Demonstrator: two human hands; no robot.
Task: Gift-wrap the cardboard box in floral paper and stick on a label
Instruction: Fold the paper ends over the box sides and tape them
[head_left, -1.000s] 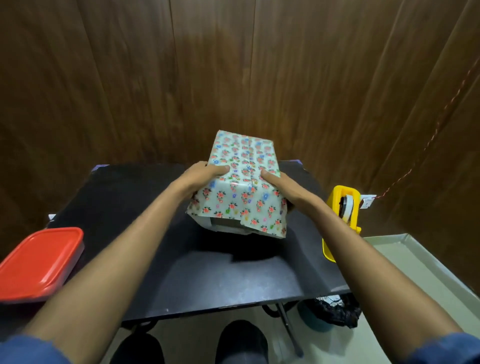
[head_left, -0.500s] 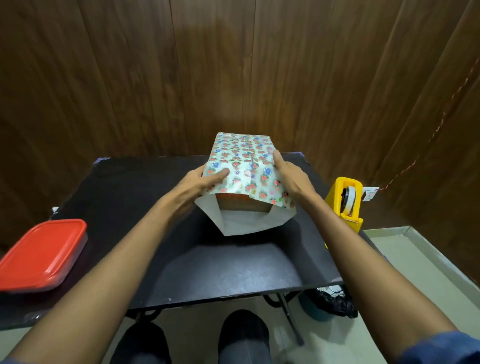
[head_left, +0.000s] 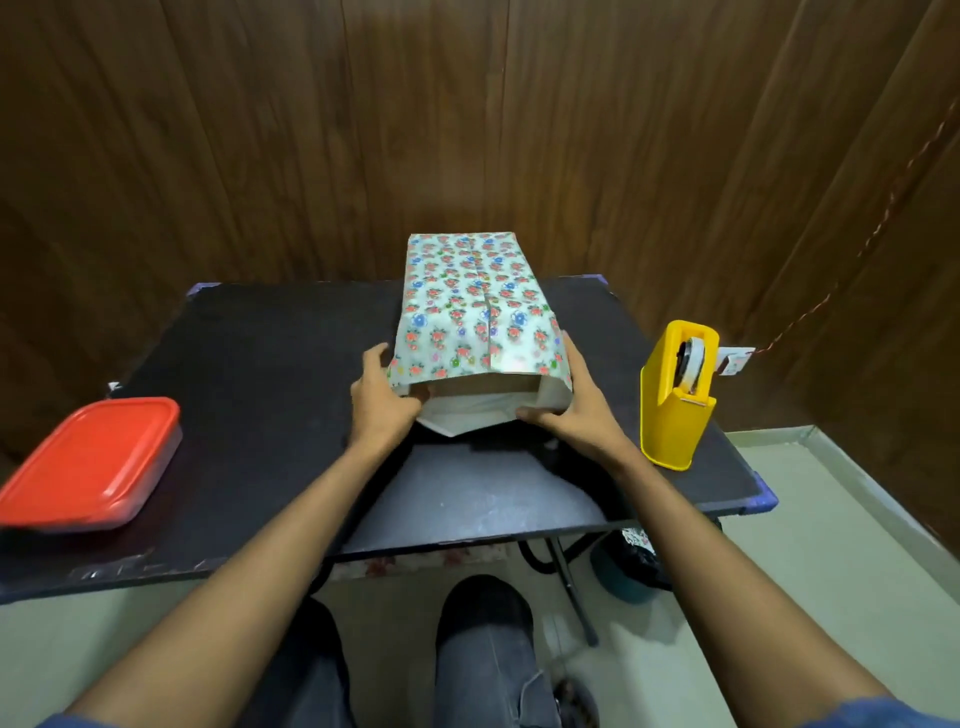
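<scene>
box (head_left: 475, 312) table-centre | container (head_left: 91, 462) far left | tape dispenser (head_left: 675, 395) right

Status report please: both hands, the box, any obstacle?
Left hand and right hand holding near open end of floral-wrapped cardboard box. End unfolded, no label. Nothing in way.

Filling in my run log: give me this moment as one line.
step: closing near end | box: on table, near end open | left hand: grips left flap | right hand: grips right flap | tape dispenser: untouched

Red-lidded container (head_left: 88, 462) on black table (head_left: 260, 364) at 9 o'clock, near front edge. Yellow tape dispenser (head_left: 675, 395) upright at 3 o'clock. Wood-panelled wall (head_left: 311, 130) at 12 o'clock.
</scene>
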